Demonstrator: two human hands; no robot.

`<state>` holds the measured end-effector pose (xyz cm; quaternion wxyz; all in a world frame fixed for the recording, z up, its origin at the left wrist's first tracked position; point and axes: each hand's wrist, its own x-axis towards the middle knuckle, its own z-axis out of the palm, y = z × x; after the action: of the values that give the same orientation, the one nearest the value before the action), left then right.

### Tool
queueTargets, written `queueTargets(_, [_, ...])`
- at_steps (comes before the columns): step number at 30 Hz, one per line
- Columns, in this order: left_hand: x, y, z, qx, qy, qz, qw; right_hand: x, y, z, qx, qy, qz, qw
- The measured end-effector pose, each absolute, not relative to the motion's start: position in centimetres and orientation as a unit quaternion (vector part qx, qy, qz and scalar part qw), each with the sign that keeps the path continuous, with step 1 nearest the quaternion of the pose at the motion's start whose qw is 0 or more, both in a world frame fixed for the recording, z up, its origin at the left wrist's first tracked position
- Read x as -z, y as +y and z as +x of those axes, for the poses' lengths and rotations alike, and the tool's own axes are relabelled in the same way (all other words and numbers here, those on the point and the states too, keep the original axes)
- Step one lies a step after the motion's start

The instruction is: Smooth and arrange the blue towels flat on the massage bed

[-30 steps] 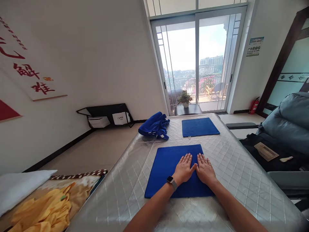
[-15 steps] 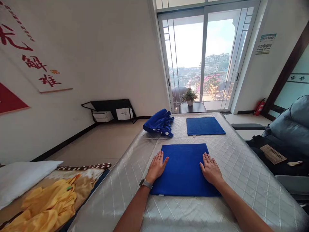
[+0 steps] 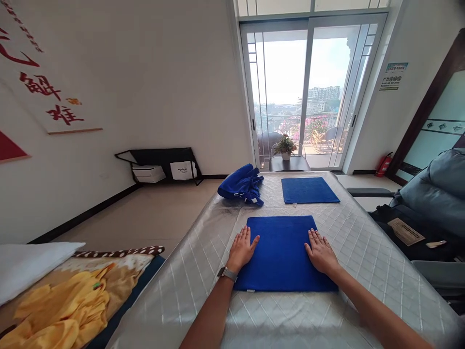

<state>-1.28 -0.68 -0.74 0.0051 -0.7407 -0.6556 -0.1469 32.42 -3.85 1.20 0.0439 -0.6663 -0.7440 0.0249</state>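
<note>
A blue cloth, like a towel, (image 3: pixel 281 257) lies flat and smooth on the quilted silver-grey table cover (image 3: pixel 196 286). My left hand (image 3: pixel 242 248) rests palm down on its left edge, fingers stretched out and pointing away from me. On the right edge my right hand (image 3: pixel 321 252) lies flat in the same way, thumb toward the middle. Beyond them, a second blue cloth (image 3: pixel 309 190) is spread flat near the far end. To its left sits a crumpled heap of blue cloths (image 3: pixel 241 185) with small white labels.
Left and lower is a bed with a white pillow (image 3: pixel 32 266) and a yellow cloth (image 3: pixel 61 310). A grey armchair (image 3: pixel 432 179) stands at the right. Past the far edge are a chair with a potted plant (image 3: pixel 286 145) and a sliding glass door (image 3: pixel 308 87).
The view has shifted slightly, so the cloths and hands appear a little further right. Both hands stay flat on the near blue cloth's edges.
</note>
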Motion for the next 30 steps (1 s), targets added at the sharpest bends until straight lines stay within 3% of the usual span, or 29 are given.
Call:
queueTargets(24, [0.5,-0.9,-1.1,0.127,-0.658,-0.742,0.017,-1.0,-6.9,32.1,-0.053,-0.733,-0.675,0.072])
queueTargets(30, [-2.0,-2.1,0.9,0.175,-0.668,-0.715,0.109,-1.7,-7.1,32.0,-0.063,-0.732,-0.674,0.075])
